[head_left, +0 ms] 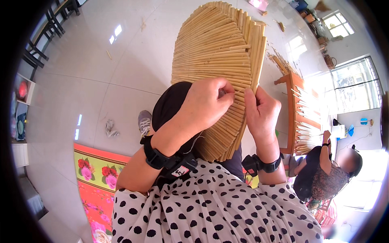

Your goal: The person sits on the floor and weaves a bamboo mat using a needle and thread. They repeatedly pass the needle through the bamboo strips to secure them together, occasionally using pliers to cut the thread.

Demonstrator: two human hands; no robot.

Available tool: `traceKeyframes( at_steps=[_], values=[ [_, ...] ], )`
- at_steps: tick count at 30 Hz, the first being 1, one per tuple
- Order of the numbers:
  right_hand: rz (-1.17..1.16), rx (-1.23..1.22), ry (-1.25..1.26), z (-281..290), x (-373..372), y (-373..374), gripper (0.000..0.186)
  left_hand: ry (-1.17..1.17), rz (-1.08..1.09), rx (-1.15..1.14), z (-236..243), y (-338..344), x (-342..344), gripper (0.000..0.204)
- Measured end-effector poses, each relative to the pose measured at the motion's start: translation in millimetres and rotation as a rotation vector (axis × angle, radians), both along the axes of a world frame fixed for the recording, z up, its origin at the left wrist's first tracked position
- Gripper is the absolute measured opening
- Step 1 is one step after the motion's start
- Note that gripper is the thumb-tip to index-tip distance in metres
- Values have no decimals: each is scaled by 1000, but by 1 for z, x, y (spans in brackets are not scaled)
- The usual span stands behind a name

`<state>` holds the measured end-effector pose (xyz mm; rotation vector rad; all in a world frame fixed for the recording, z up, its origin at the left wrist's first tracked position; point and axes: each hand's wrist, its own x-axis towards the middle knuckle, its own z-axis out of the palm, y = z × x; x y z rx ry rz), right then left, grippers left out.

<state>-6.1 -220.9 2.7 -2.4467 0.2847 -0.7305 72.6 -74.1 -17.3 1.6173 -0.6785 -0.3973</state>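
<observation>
A stiff mat of straw-coloured reed stalks [214, 52], laid side by side with a rounded far end, rests upright against my knees. My left hand [210, 99] is closed in a pinch over the mat's face, and a thin pale strand runs from its fingertips toward the right edge. My right hand [262, 111] grips that edge, its thumb on the near face and its fingers mostly hidden behind. Along the right border, a few longer stalks [259, 60] lie crosswise to the others. A loose thread [197, 139] hangs below my left wrist.
At the right, another person [328, 174] sits by an orange wooden table [290, 109] spread with loose stalks [306, 135]. Scraps of stalk [279, 62] litter the tiled floor behind it. A flowered red mat [97, 186] lies at the lower left. Dark stools [50, 20] stand far left.
</observation>
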Motion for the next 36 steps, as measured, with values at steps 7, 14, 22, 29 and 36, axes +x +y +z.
traceKeyframes(
  at_steps=[7,14,22,29,36],
  values=[
    [-40,-72,23,3,3,3,33,506,-157,-435,38,23,13,9],
    [-39,-63,32,2,3,2,33,-13,-45,-259,63,46,21,6],
    [-20,-46,-7,0,1,1,36,-549,425,55,50,67,4,18],
    [-28,-65,2,3,3,3,34,-491,315,-65,11,2,-12,31],
    [-27,-83,2,3,2,1,33,-424,315,25,-9,-15,-14,17]
  ],
)
